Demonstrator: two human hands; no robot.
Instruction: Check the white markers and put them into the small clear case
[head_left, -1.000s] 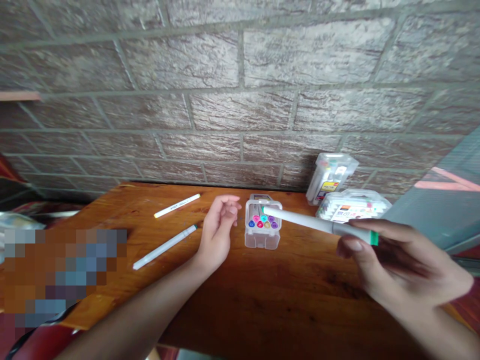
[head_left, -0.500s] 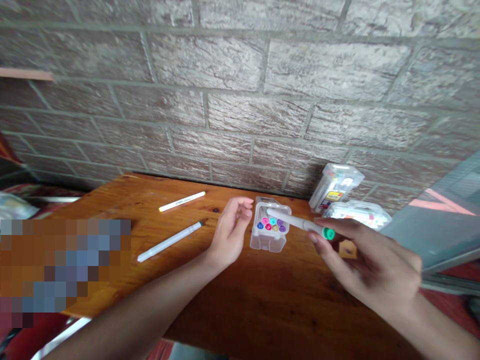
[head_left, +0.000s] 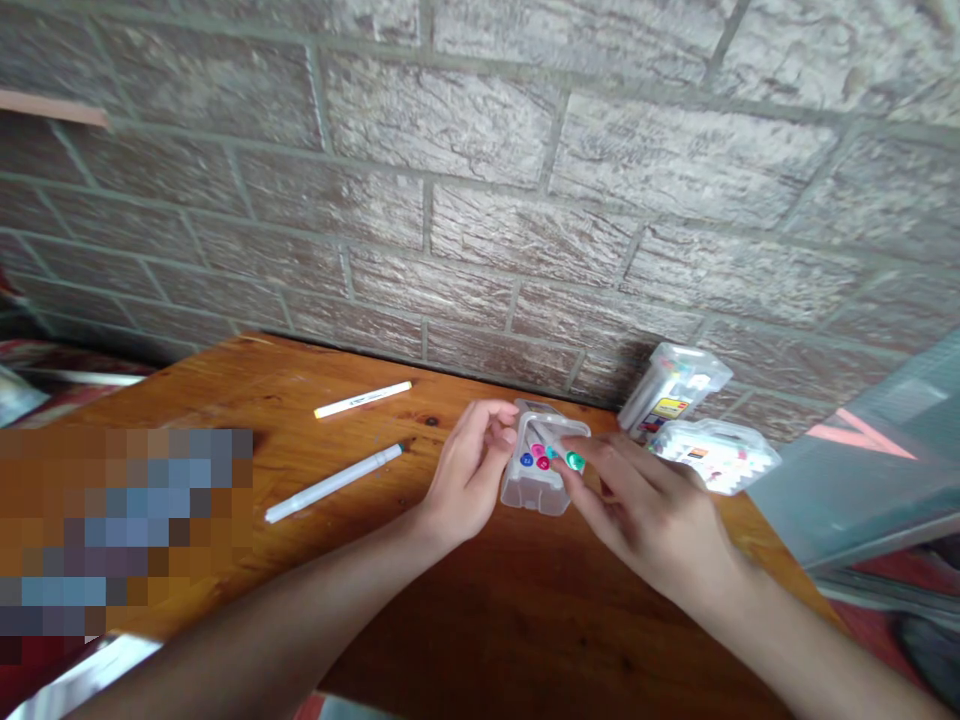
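A clear plastic marker case (head_left: pixel 534 495) stands on the wooden table with several markers upright inside, their coloured round ends facing up. My right hand (head_left: pixel 641 500) pinches a grey-white marker (head_left: pixel 551 438) with a green end, its far part tilted down inside the case opening. My left hand (head_left: pixel 472 470) is at the left side of the case, its fingers half curled and apart, fingertips by the rim. Whether they touch the case, I cannot tell. Left of that hand lie a grey-white marker (head_left: pixel 335 483) with a dark tip and a white marker (head_left: pixel 364 400) with yellow ends.
A tall clear case (head_left: pixel 675 385) of markers leans by the brick wall (head_left: pixel 480 220) at the right. A clear handled case (head_left: pixel 716 455) lies in front of it. The wooden table's (head_left: pixel 480 620) right edge slopes down beside a glass panel (head_left: pixel 862 480).
My right hand has moved left and brought the green-ended marker over and partly into the case. My left hand stays beside the case, now nearer its rim.
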